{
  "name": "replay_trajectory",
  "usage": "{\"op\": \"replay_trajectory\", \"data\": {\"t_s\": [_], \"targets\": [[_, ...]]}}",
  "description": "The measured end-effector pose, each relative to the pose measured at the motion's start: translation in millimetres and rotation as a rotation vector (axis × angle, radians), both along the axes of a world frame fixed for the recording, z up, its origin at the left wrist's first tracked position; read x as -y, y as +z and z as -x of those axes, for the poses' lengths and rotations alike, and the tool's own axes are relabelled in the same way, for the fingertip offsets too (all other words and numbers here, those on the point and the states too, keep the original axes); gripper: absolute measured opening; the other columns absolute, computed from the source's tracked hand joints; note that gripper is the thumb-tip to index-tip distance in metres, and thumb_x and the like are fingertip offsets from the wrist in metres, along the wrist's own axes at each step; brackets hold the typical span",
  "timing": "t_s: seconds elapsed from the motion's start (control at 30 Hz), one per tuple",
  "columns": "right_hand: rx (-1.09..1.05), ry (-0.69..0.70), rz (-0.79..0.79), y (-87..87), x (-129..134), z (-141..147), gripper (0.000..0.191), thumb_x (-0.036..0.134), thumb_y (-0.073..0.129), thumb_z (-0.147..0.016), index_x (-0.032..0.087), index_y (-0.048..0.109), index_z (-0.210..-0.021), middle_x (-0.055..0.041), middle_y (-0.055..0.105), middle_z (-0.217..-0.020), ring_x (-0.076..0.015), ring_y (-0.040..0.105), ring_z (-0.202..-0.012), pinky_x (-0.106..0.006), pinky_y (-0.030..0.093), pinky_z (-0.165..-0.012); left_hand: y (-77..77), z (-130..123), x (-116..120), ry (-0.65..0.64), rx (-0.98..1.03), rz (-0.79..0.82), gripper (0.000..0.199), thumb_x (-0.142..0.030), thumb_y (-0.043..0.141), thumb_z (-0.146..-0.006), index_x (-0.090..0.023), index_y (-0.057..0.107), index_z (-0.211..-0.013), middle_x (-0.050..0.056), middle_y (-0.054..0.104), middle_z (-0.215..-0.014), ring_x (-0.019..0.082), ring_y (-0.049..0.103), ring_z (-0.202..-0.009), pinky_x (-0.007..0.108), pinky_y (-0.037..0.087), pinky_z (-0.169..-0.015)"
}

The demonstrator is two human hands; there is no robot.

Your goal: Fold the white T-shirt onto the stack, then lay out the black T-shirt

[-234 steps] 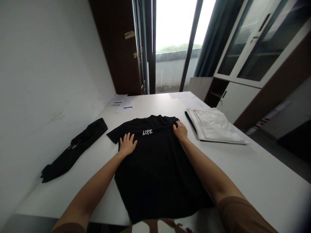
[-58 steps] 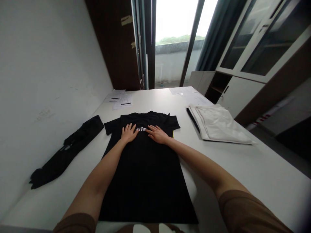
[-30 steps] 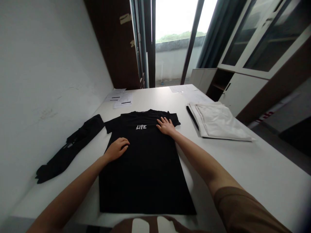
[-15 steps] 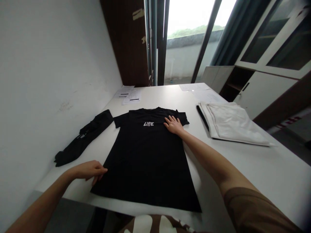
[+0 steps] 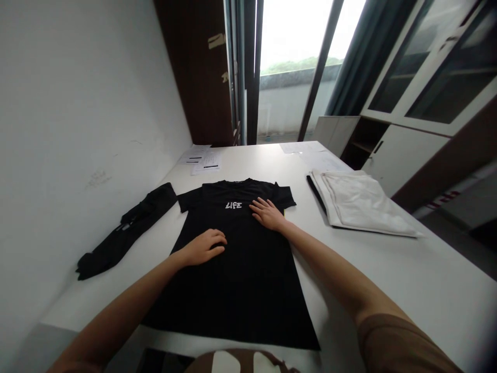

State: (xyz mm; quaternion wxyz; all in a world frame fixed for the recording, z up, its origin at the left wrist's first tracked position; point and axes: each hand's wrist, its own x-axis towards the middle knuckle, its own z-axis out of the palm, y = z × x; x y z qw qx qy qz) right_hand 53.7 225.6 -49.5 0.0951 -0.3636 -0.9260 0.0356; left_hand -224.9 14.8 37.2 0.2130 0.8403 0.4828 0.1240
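Observation:
A black T-shirt (image 5: 240,280) lies spread flat on the white table, collar at the far end and hem near the front edge. White lettering sits on its chest. My right hand (image 5: 267,213) rests flat on the chest beside the lettering, fingers spread. Over the middle of the shirt is my left hand (image 5: 205,246), fingers slightly curled and holding nothing; whether it touches the cloth I cannot tell.
To the left, a folded black garment (image 5: 128,228) lies by the wall. On the right is a stack of folded white cloth (image 5: 361,202) with something black beneath. Papers (image 5: 205,161) lie at the table's (image 5: 252,160) far end, before a window.
My left hand has moved from the shirt's lower left edge rightward and up over its middle. My right hand stays on the chest. The view has shifted slightly.

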Motion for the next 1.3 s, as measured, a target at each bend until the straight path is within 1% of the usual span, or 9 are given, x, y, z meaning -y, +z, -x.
{"op": "replay_trajectory", "data": {"t_s": [0.1,0.23,0.33,0.43,0.57,0.73,0.87,1.07,1.3], "targets": [[-0.009,0.115,0.023,1.0,-1,-1,0.052,0.043,0.035,-0.106,0.031,0.041,-0.156,-0.0004,0.036,-0.162,-0.0247,0.023,-0.153,-0.05,0.02,-0.123,-24.2,1,-43,0.088,0.032,-0.144,0.028,-0.036,0.051,-0.101,-0.024,0.067,-0.122,0.007,0.058,-0.14,0.023,0.049,-0.134,0.04,0.038,-0.117],[-0.007,0.168,0.021,4.7,0,1,0.05,0.04,0.038,-0.106,0.032,0.043,-0.155,-0.0012,0.037,-0.162,-0.0257,0.025,-0.153,-0.052,0.021,-0.123,-51.6,6,-98,0.218,-0.018,-0.276,0.032,-0.033,0.052,-0.1,-0.022,0.065,-0.126,0.008,0.055,-0.145,0.024,0.046,-0.139,0.042,0.034,-0.12],[-0.011,0.231,0.009,9.3,9,10,0.049,0.037,0.04,-0.105,0.03,0.044,-0.154,-0.0032,0.039,-0.161,-0.0259,0.027,-0.152,-0.053,0.021,-0.123,-68.2,1,-130,0.288,-0.114,-0.294,0.042,-0.035,0.053,-0.099,-0.02,0.058,-0.138,0.009,0.05,-0.152,0.025,0.04,-0.144,0.045,0.029,-0.123],[-0.048,0.308,-0.006,11.0,16,22,0.053,0.037,0.043,-0.104,0.028,0.039,-0.157,-0.0044,0.036,-0.162,-0.0261,0.022,-0.154,-0.053,0.02,-0.123,-82.7,-8,-148,0.28,-0.206,-0.25,0.051,-0.041,0.048,-0.101,-0.022,0.048,-0.149,0.009,0.041,-0.16,0.027,0.033,-0.15,0.05,0.026,-0.123],[-0.078,0.235,-0.004,4.0,11,31,0.062,0.042,0.043,-0.104,0.024,0.028,-0.162,-0.0063,0.029,-0.165,-0.0267,0.014,-0.156,-0.054,0.019,-0.124,-95.3,-15,-155,0.264,-0.279,-0.223,0.058,-0.048,0.039,-0.104,-0.024,0.037,-0.156,0.008,0.031,-0.165,0.028,0.024,-0.153,0.053,0.023,-0.123],[-0.033,0.087,0.03,-7.3,-5,27,0.059,0.05,0.036,-0.105,0.023,0.038,-0.158,-0.0087,0.031,-0.164,-0.0289,0.023,-0.153,-0.054,0.021,-0.124,-100.3,-17,-152,0.342,-0.327,-0.217,0.063,-0.053,0.034,-0.104,-0.024,0.029,-0.16,0.008,0.025,-0.168,0.029,0.02,-0.155,0.054,0.019,-0.123],[-0.021,0.08,0.014,-9.2,-5,26,0.059,0.052,0.034,-0.106,0.024,0.038,-0.158,-0.0083,0.029,-0.165,-0.0294,0.023,-0.153,-0.053,0.02,-0.124,-100.4,-22,-147,0.354,-0.348,-0.209,0.066,-0.055,0.031,-0.104,-0.024,0.024,-0.162,0.007,0.021,-0.169,0.029,0.016,-0.156,0.056,0.016,-0.124],[-0.02,0.13,0.022,-3.4,-1,25,0.054,0.049,0.034,-0.106,0.033,0.038,-0.157,-0.003,0.031,-0.165,-0.0294,0.023,-0.153,-0.056,0.02,-0.123,-96.4,-24,-138,0.262,-0.356,-0.221,0.066,-0.055,0.029,-0.104,-0.027,0.021,-0.163,0.003,0.019,-0.17,0.027,0.013,-0.156,0.055,0.016,-0.124],[-0.032,0.173,0.032,0.0,1,24,0.051,0.042,0.035,-0.106,0.037,0.038,-0.157,-0.0015,0.033,-0.164,-0.0283,0.026,-0.152,-0.057,0.022,-0.122,-93.6,-29,-135,0.282,-0.373,-0.204,0.066,-0.053,0.03,-0.104,-0.024,0.022,-0.163,0.004,0.018,-0.17,0.027,0.014,-0.156,0.057,0.016,-0.124]]}}
